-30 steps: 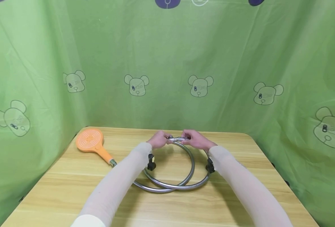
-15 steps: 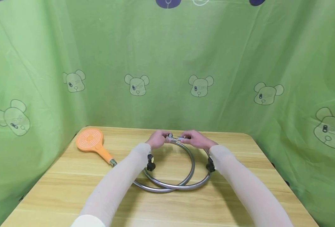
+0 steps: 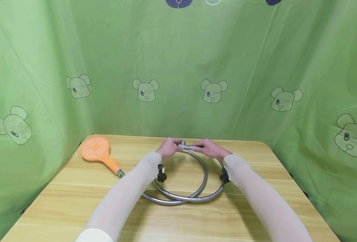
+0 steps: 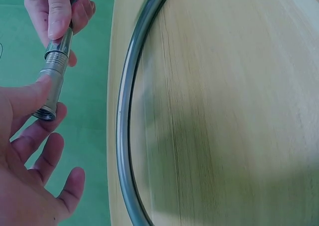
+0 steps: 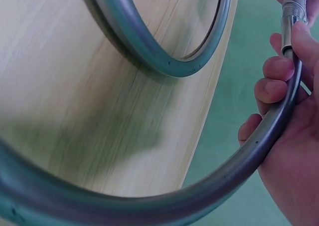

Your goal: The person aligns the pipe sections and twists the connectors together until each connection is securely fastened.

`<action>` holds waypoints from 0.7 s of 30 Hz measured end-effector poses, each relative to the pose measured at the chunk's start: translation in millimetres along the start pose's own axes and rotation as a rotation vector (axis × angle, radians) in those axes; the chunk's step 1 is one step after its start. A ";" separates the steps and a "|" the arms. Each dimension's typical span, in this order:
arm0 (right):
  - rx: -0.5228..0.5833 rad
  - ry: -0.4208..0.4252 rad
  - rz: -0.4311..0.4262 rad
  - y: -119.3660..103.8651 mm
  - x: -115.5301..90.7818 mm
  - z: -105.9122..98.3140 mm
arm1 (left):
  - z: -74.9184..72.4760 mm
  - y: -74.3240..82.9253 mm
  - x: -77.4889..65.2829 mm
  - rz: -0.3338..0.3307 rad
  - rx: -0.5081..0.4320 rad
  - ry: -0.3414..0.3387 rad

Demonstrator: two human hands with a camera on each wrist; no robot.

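My left hand (image 3: 167,148) pinches a short metal threaded fitting (image 4: 52,86) between thumb and fingers, its other fingers spread apart in the left wrist view. With my right hand (image 3: 211,149) I grip the end of a silver shower hose (image 3: 205,174), thumb on its metal end nut (image 4: 60,45). Bare threads show between nut and fitting, which stand in line, end to end, over the table's far edge. The hose loops across the table and runs under my left forearm to an orange shower head (image 3: 96,149) lying face up at the left.
The wooden table (image 3: 184,222) ends close behind my hands. A green curtain (image 3: 178,114) printed with bear faces surrounds its back and sides. A small black wrist device (image 3: 161,173) hangs under my left wrist, another (image 3: 224,175) under my right.
Half a second ago a small gap showed between the fitting and the hose end; now they meet. My left fingers have shifted on the fitting. The hose loops and shower head stay put.
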State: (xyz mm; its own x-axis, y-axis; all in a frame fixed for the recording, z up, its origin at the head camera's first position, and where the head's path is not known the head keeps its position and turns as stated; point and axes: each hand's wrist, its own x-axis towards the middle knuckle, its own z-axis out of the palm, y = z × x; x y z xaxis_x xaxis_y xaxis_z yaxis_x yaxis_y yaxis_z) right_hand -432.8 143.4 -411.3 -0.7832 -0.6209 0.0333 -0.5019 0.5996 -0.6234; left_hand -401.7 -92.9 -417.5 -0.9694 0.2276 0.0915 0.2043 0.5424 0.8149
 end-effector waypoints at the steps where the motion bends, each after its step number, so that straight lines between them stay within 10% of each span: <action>1: 0.001 0.000 -0.001 -0.6 -0.5 -0.3 | 0.2 0.2 0.0 -0.005 -0.008 -0.002; 21: 0.100 0.027 0.036 0.6 -6.0 -0.6 | 3.1 4.1 1.3 -0.015 -0.042 -0.014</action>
State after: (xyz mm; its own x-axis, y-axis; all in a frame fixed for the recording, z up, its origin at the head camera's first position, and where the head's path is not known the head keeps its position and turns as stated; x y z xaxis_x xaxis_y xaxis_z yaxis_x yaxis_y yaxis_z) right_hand -428.6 147.8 -411.4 -0.8105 -0.5849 0.0299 -0.4350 0.5670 -0.6996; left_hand -401.7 -87.9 -415.8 -0.9703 0.2309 0.0715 0.1835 0.5112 0.8396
